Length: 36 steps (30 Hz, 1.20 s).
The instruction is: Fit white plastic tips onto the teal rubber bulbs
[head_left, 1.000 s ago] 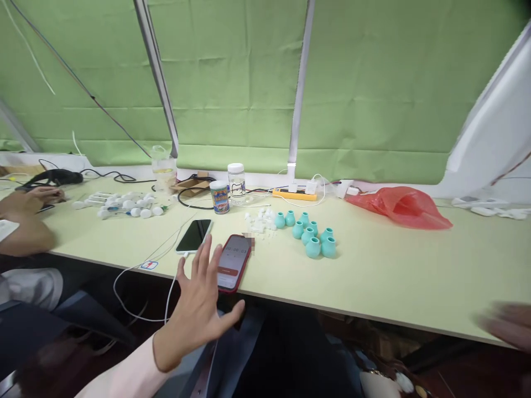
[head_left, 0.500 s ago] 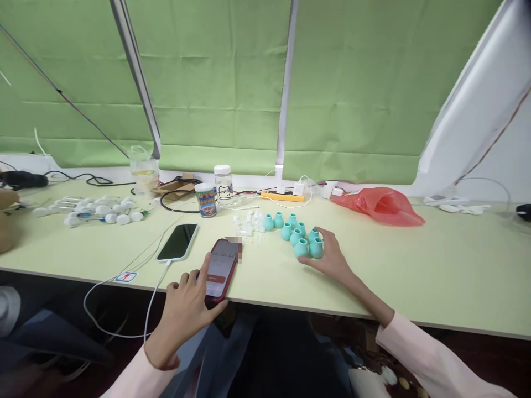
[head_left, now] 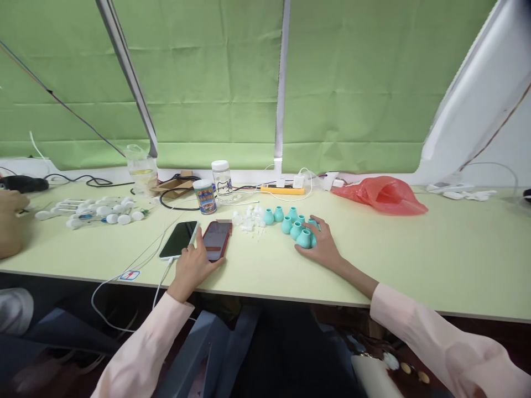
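My left hand (head_left: 194,266) is at the red-cased phone (head_left: 216,241), index finger and thumb spread along its left and lower edges. To its left lies a white-cased phone (head_left: 179,240) with a dark screen and a cable plugged in. My right hand (head_left: 322,243) curves around the near right end of a group of turquoise round pots (head_left: 286,224), fingers apart and touching the nearest ones, partly hiding them. Small white pieces (head_left: 249,218) are scattered on the table just left of the pots.
At the back stand a printed can (head_left: 205,198), a clear jar (head_left: 222,179) and a yellow power strip (head_left: 282,190). A red plastic bag (head_left: 381,195) lies back right. White-capped items (head_left: 103,211) lie at left, near another person's hand (head_left: 11,221).
My left hand has pushed the red-cased phone away from the table edge, closer to the white-cased phone. My right hand has closed in further over the nearest pots. Another person's hand shows more at left.
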Each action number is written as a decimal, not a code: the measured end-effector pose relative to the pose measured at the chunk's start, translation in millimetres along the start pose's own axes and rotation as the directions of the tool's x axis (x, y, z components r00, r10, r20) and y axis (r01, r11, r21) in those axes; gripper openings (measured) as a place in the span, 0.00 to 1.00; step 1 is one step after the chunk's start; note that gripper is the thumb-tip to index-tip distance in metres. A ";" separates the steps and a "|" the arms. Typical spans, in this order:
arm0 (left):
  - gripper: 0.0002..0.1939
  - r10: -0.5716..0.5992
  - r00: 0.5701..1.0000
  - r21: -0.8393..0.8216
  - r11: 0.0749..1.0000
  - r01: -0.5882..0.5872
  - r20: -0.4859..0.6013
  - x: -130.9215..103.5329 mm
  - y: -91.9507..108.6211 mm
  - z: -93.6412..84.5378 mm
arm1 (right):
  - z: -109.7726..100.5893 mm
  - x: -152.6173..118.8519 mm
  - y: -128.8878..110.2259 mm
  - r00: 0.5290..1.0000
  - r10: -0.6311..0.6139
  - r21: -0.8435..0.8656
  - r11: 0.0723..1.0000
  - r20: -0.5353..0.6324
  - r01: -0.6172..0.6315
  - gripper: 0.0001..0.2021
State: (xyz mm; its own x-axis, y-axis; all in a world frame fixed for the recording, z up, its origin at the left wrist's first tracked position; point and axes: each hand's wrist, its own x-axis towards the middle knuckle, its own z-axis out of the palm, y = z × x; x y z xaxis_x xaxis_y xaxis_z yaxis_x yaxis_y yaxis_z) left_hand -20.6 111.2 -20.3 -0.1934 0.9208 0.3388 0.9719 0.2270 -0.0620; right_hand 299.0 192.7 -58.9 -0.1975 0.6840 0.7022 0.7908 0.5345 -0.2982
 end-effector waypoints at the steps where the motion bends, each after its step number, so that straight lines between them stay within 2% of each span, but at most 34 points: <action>1: 0.50 0.008 1.000 -0.011 1.000 -0.008 0.016 5.8 0.6 0.3 | 0.1 1.3 0.9 1.000 -0.006 0.025 1.000 0.010 0.006 0.27; 5: 0.46 0.044 0.989 -0.007 0.999 -0.044 0.139 25.2 8.3 -10.6 | 0.4 7.2 4.6 0.999 -0.035 0.097 0.995 0.039 0.031 0.27; 6: 0.42 0.070 0.991 0.017 0.997 -0.073 0.115 29.8 13.9 -16.2 | 1.0 9.1 6.0 0.998 -0.045 0.105 0.994 0.042 0.040 0.27; 8: 0.34 0.186 0.982 0.014 0.982 -0.186 0.023 40.9 32.4 -28.1 | 3.2 13.6 9.7 0.997 -0.065 0.111 0.992 0.046 0.060 0.28; 11: 0.25 0.359 0.933 -0.122 0.926 -0.356 0.003 63.3 76.9 -36.4 | 8.7 20.4 17.5 0.996 -0.085 0.103 0.991 0.033 0.081 0.26; 13: 0.20 0.416 0.908 -0.225 0.881 -0.416 -0.049 78.7 110.8 -30.2 | 12.4 23.1 23.2 0.998 -0.065 0.076 0.995 0.007 0.065 0.26; 16: 0.18 0.339 0.916 -0.378 0.836 -0.398 -0.214 92.7 151.6 -7.1 | 16.0 23.3 29.6 1.000 -0.009 0.008 1.000 -0.007 0.009 0.28; 18: 0.18 0.297 0.918 -0.465 0.794 -0.391 -0.264 94.4 166.9 10.3 | 17.2 22.7 31.4 1.000 0.027 -0.037 0.999 -0.004 -0.027 0.29; 20: 0.17 0.362 0.886 -0.479 0.746 -0.462 -0.291 92.4 173.3 24.3 | 18.0 23.3 31.4 0.998 0.056 -0.083 0.995 -0.014 -0.057 0.29; 23: 0.16 0.454 0.846 -0.491 0.689 -0.533 -0.280 88.7 174.2 35.8 | 18.3 26.6 30.2 0.996 0.075 -0.174 0.982 -0.040 -0.080 0.27; 28: 0.17 0.499 0.838 -0.539 0.653 -0.531 -0.222 86.7 175.6 40.5 | 17.4 29.9 35.9 0.994 0.091 -0.241 0.965 -0.054 -0.102 0.25; 30: 0.17 0.505 0.838 -0.566 0.637 -0.523 -0.206 85.9 178.0 42.1 | 18.4 28.8 40.0 0.981 0.183 -0.232 0.953 -0.069 -0.194 0.27; 33: 0.17 0.492 0.847 -0.615 0.609 -0.501 -0.202 84.1 182.0 44.5 | 22.5 26.6 42.5 0.921 0.369 -0.217 0.895 -0.128 -0.389 0.31; 35: 0.19 0.474 0.855 -0.654 0.581 -0.485 -0.212 82.8 183.7 45.4 | 25.3 25.9 42.1 0.898 0.414 -0.182 0.881 -0.152 -0.437 0.31; 36: 0.20 0.463 0.858 -0.670 0.567 -0.480 -0.222 82.3 183.9 45.7 | 26.0 25.8 42.1 0.903 0.402 -0.154 0.893 -0.152 -0.423 0.30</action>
State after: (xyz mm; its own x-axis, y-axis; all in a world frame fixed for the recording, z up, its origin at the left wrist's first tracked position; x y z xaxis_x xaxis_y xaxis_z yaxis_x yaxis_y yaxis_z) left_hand 136.2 243.2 -46.7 0.3142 0.8244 0.4707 0.7335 -0.5256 0.4310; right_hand 312.1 245.8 -70.2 0.2273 0.7568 0.6128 0.8790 0.1114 -0.4636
